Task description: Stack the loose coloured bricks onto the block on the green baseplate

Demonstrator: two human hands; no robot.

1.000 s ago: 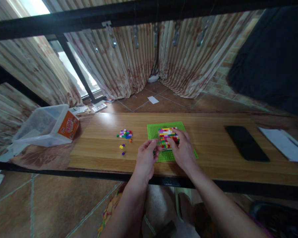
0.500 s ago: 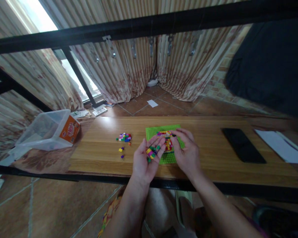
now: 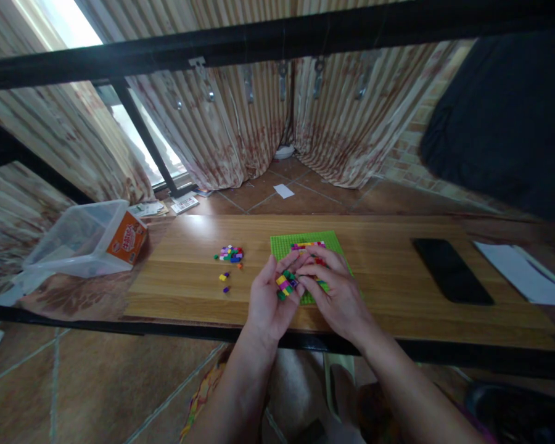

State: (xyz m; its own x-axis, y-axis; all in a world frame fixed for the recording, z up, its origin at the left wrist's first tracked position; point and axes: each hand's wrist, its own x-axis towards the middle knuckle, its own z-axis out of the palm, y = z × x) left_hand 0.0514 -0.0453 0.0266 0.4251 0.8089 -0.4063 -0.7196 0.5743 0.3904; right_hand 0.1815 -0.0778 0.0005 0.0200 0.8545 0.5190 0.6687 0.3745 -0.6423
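Note:
Cupped with the palm up, my left hand (image 3: 268, 296) holds several small toy building bricks (image 3: 284, 285) in green, yellow, pink and purple. The fingers of my right hand (image 3: 328, 287) are bent and pinched together at the bricks in that palm; whether one is between the fingertips is hidden. Under both hands lies a green studded baseplate (image 3: 284, 243). Rows of coloured bricks (image 3: 309, 245) are built up on it, partly covered by my right hand.
A pile of loose bricks (image 3: 231, 253) and a few strays lie left of the baseplate on the wooden table (image 3: 180, 259). A clear plastic bin (image 3: 83, 240) stands at far left. On the right are a black phone (image 3: 451, 271) and white paper (image 3: 527, 271). A dark bar (image 3: 259, 43) crosses above.
My right hand has moved left and down from the built rows to the bricks in my left palm. The top row of the build now shows more. My left hand stays nearly in place.

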